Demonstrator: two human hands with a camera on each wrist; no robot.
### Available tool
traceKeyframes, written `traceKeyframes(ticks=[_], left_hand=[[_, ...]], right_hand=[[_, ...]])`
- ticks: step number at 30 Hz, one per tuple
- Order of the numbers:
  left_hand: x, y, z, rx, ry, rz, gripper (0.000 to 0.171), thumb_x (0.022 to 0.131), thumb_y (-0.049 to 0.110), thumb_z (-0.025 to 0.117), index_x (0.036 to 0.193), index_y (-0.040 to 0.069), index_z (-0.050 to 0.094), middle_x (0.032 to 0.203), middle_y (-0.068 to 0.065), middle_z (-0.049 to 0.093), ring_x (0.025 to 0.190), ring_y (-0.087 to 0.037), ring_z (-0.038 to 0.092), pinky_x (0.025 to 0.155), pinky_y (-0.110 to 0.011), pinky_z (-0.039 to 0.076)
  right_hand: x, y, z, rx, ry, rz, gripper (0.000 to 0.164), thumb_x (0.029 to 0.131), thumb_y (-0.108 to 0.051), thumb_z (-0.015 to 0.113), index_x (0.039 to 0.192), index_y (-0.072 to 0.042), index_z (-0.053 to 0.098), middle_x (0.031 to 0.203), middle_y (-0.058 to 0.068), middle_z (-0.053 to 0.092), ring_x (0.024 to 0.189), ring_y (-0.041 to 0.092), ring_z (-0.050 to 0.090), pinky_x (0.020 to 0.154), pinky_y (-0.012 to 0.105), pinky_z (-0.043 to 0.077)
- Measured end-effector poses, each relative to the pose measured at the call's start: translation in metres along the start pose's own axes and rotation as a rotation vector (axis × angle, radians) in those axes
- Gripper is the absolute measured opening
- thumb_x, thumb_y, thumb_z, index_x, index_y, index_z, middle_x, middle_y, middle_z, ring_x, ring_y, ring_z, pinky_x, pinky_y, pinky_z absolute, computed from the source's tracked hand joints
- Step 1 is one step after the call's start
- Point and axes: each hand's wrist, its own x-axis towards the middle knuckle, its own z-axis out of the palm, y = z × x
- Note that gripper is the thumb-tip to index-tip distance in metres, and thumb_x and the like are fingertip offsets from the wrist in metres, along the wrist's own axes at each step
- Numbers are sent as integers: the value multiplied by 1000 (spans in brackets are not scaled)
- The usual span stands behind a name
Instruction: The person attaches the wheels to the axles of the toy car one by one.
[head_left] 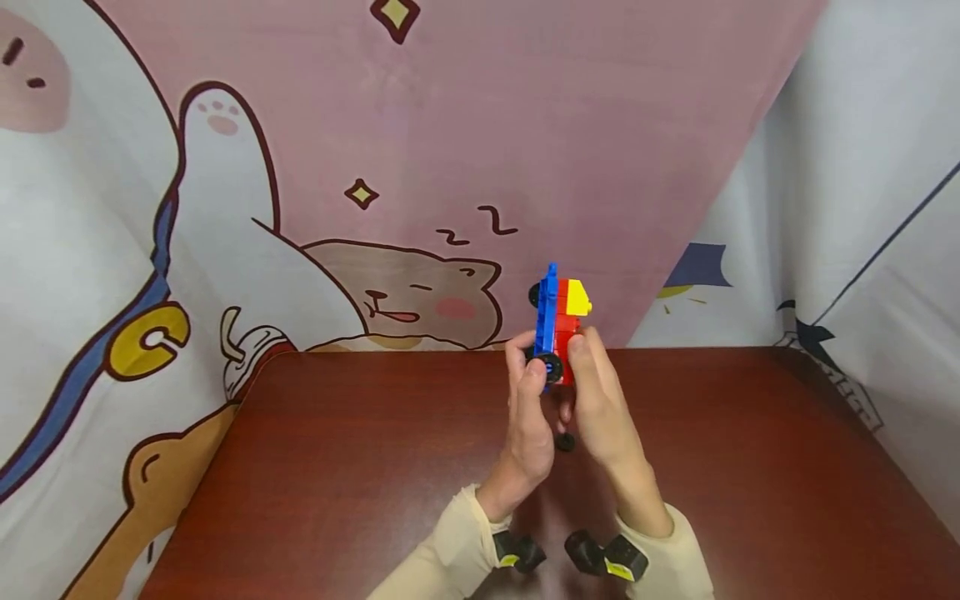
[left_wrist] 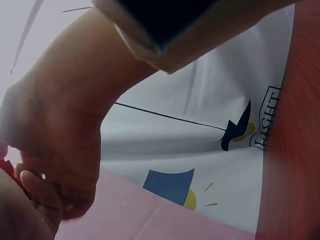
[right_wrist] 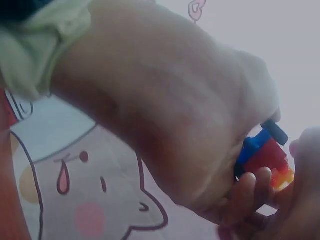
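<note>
Both hands hold a toy brick car (head_left: 555,325) up over the far part of the table, its length pointing away. It has a blue base, a red body and a yellow sloped brick on top at the far end. My left hand (head_left: 531,433) grips the near end, thumb against a black wheel (head_left: 551,367). On the other side, my right hand (head_left: 606,408) holds the red bricks, thumb pressed along them. Below the right fingertips, a loose black wheel (head_left: 566,442) shows against the tabletop. In the right wrist view, fingers partly hide the car's red body (right_wrist: 267,159).
The reddish-brown table (head_left: 337,467) reaches back to a hanging cloth (head_left: 600,150) printed with cartoon animals. White cloth (head_left: 885,250) hangs along the right side. Black devices (head_left: 517,552) sit at both wrists over pale sleeves.
</note>
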Motion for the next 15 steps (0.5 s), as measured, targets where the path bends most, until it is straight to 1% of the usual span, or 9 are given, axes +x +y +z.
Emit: traceKeyframes(ticks=[2, 4, 7, 8, 9, 10, 11, 13, 15], left_hand=[[0, 0, -1, 26, -34, -19, 47, 98, 40, 27, 132, 9, 35, 74, -24, 43, 52, -9, 41, 40, -24, 36], [0, 0, -2, 60, -67, -26, 48, 99, 42, 27, 132, 9, 37, 79, -24, 46, 55, -10, 42, 42, -24, 37], [5, 0, -8, 76, -100, -30, 53, 101, 45, 24, 129, 4, 42, 94, -24, 51, 69, -10, 50, 55, -23, 44], [8, 1, -11, 78, -100, -30, 54, 101, 45, 23, 128, 2, 43, 100, -23, 52, 75, -11, 52, 60, -24, 46], [11, 3, -14, 83, -93, -32, 55, 101, 44, 23, 126, 0, 45, 105, -22, 52, 81, -12, 53, 64, -24, 47], [14, 5, -18, 85, -85, -34, 54, 101, 43, 25, 125, -1, 45, 109, -21, 52, 87, -11, 53, 69, -25, 47], [18, 6, -22, 82, -75, -34, 53, 100, 41, 27, 126, -2, 45, 112, -21, 52, 91, -11, 54, 72, -24, 47], [22, 9, -28, 86, -48, -41, 49, 98, 37, 34, 129, 1, 44, 112, -18, 53, 91, -12, 53, 71, -23, 47], [26, 11, -33, 91, -40, -45, 49, 96, 35, 40, 135, 6, 41, 112, -17, 54, 89, -12, 53, 69, -22, 46]], right_hand=[[1, 0, -3, -12, 55, 3, 29, 108, -30, 36, 113, -4, 49, 68, 7, 46, 38, 23, 43, 36, 32, 43], [2, 0, -6, -34, 115, -23, 26, 106, -24, 41, 112, -1, 53, 80, 5, 48, 49, 20, 48, 41, 28, 44], [3, 0, -9, -54, 191, -64, 23, 104, -19, 48, 106, 1, 58, 88, 2, 48, 66, 16, 51, 53, 23, 44], [3, -1, -9, -52, 202, -66, 22, 103, -18, 49, 103, 1, 59, 86, 2, 50, 71, 16, 51, 58, 23, 45], [4, -1, -10, -54, 203, -70, 21, 103, -18, 50, 103, 0, 61, 84, 1, 53, 75, 15, 52, 62, 23, 44], [4, -1, -10, -55, 197, -66, 20, 103, -18, 52, 102, -1, 62, 82, 0, 55, 74, 15, 53, 64, 24, 44], [4, -1, -10, -67, 184, -59, 20, 102, -19, 52, 102, -2, 63, 79, 0, 56, 72, 15, 53, 63, 24, 45], [4, -1, -10, -95, 143, -40, 20, 102, -20, 54, 99, -4, 64, 76, 0, 58, 70, 16, 54, 62, 25, 47], [3, -1, -10, -142, 97, -32, 20, 101, -21, 56, 91, -5, 61, 72, 1, 55, 66, 17, 52, 58, 26, 45]])
